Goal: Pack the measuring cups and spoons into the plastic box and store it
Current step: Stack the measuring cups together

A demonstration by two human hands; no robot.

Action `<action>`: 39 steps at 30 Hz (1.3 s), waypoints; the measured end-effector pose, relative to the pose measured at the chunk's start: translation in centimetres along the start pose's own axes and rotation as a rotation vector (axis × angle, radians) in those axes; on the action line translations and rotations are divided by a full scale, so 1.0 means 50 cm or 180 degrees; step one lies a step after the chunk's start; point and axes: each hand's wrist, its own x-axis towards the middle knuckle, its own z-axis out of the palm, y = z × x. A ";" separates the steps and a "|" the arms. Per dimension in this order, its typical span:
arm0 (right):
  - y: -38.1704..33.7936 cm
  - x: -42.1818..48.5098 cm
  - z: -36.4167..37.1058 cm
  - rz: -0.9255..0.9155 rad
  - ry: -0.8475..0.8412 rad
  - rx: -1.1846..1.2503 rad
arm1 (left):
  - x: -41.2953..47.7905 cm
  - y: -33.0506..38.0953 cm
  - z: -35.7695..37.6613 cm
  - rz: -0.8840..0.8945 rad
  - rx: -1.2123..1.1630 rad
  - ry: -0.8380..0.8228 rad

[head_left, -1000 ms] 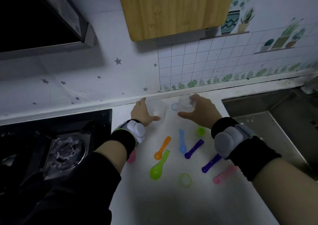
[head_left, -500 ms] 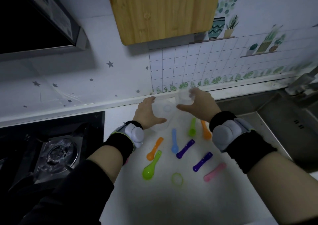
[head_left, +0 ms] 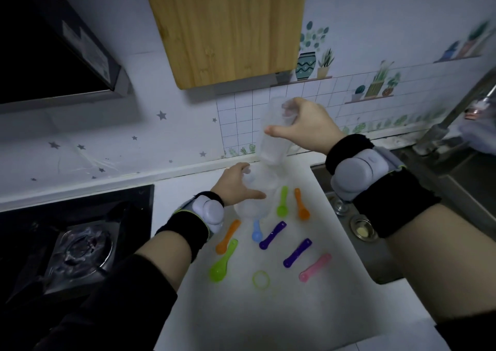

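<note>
My right hand (head_left: 303, 127) grips a clear plastic piece (head_left: 271, 138), apparently the box's lid, held upright above the back of the white counter (head_left: 268, 310). My left hand (head_left: 236, 187) holds the clear plastic box (head_left: 253, 203) down on the counter below it. Coloured measuring spoons lie loose in front of the box: a small green (head_left: 283, 201), two orange (head_left: 300, 203) (head_left: 228, 236), a blue (head_left: 256, 231), two purple (head_left: 272, 235) (head_left: 297, 252), a pink (head_left: 315, 267) and a large green (head_left: 222, 260). A yellow-green ring (head_left: 261, 279) lies nearest me.
A black gas stove (head_left: 80, 246) borders the counter on the left, under a range hood (head_left: 67, 55). A steel sink (head_left: 402, 203) with a faucet (head_left: 456, 114) lies on the right. A wooden board (head_left: 228, 28) hangs on the wall above.
My right hand has lifted the clear piece up off the counter and away from the box. My left hand stays on the box. The view has shifted left.
</note>
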 end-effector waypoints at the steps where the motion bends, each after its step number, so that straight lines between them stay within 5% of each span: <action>1: 0.001 -0.005 0.001 0.0000 -0.0078 -0.0019 | -0.002 0.008 -0.001 0.0015 -0.0127 0.0010; 17: 0.011 -0.046 0.052 -0.0160 -0.0559 -0.0407 | -0.028 0.102 -0.045 0.0531 -0.1089 0.0111; 39: 0.061 -0.087 0.063 0.0134 -0.0934 0.0029 | -0.041 0.116 -0.030 0.0708 -0.0728 0.0114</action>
